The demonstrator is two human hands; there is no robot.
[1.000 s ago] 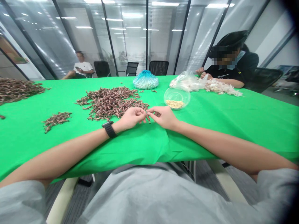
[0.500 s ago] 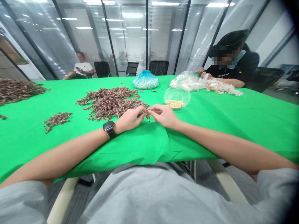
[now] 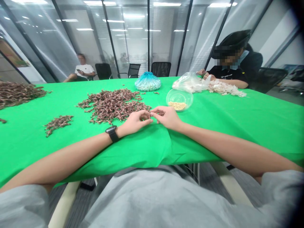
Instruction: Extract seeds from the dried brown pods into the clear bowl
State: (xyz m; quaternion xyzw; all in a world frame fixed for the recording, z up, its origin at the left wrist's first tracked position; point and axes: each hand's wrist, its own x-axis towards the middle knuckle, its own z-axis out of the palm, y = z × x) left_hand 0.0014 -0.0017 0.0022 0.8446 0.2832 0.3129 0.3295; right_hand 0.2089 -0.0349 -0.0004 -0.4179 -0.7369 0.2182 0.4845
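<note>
My left hand point(image 3: 135, 122) and my right hand point(image 3: 167, 116) meet fingertip to fingertip on the green tablecloth point(image 3: 228, 120), both pinched on one small brown pod point(image 3: 149, 117). A black watch point(image 3: 112, 133) is on my left wrist. Just beyond my left hand lies a large pile of brown pods point(image 3: 112, 104). A clear plastic bowl point(image 3: 180, 98) with pale seeds in it stands right behind my right hand.
A smaller pod heap point(image 3: 58, 122) lies at the left and another big one point(image 3: 19, 92) at the far left. A blue bag point(image 3: 148, 82) sits at the back. A person at the right works over white husks point(image 3: 225, 90) and a plastic bag point(image 3: 188, 83). Another person sits behind the glass.
My hands have shifted slightly away from me, toward the pile, still pinching the pod between them. The view tilted a little.
</note>
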